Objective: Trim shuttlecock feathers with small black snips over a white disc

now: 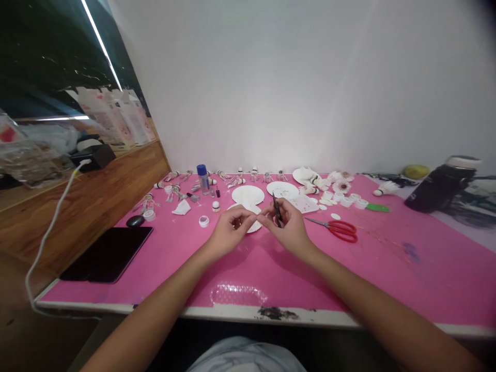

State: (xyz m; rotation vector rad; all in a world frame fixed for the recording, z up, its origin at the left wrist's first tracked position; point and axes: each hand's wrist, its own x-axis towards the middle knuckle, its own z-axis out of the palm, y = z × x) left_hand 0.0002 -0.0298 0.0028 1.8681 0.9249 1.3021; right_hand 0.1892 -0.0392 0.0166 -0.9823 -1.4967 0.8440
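My two hands meet over the pink table mat (387,268), just in front of a white paper disc (253,226). My right hand (289,227) is closed around dark tweezers (276,209) that stick up between its fingers. My left hand (230,230) is pinched, fingertips touching the right hand's fingertips; whatever it holds is too small to make out. Red-handled scissors (341,228) lie on the mat just right of my right hand.
White discs (248,195), small white cups (203,221), a blue-capped bottle (202,178), small figurines and shuttlecocks (341,186) line the back. A black tablet (106,253) lies at the left, a black bottle (442,186) at the far right, a white cable (46,232) on the wooden ledge.
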